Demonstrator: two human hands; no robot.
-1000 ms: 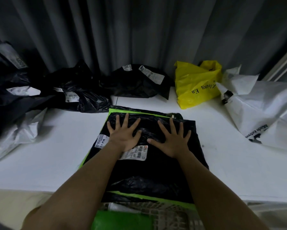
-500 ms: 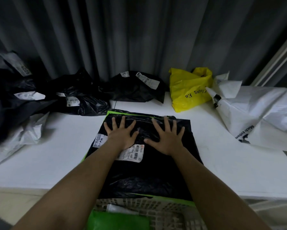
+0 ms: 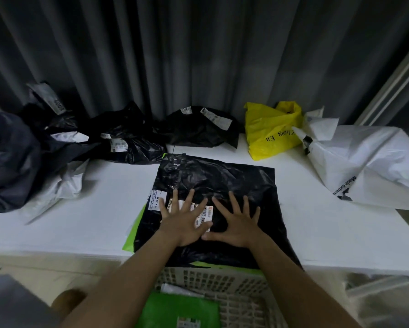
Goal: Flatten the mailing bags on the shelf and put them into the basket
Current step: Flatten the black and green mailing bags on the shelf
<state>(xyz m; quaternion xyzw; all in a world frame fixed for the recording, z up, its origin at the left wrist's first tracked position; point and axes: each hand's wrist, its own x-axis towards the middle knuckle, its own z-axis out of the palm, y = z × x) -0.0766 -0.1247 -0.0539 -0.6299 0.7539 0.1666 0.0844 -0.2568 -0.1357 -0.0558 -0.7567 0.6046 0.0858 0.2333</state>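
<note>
A black mailing bag (image 3: 217, 183) with green edging and white labels lies flat on the white shelf (image 3: 85, 223), its near end hanging over the front edge. My left hand (image 3: 183, 220) and my right hand (image 3: 235, 222) press side by side on its near half, fingers spread and straight. Below the shelf edge stands a pale lattice basket (image 3: 222, 285) holding a green mailing bag (image 3: 179, 311).
Along the back sit crumpled black bags (image 3: 127, 140) (image 3: 201, 129), a yellow bag (image 3: 269, 131) and a large white bag (image 3: 369, 166) at the right. Dark and grey-white bags (image 3: 16, 157) pile at the left. A grey curtain hangs behind.
Both hands have slid toward me over the black bag, from its far half to its near half. The bag's far part now lies flatter and uncovered.
</note>
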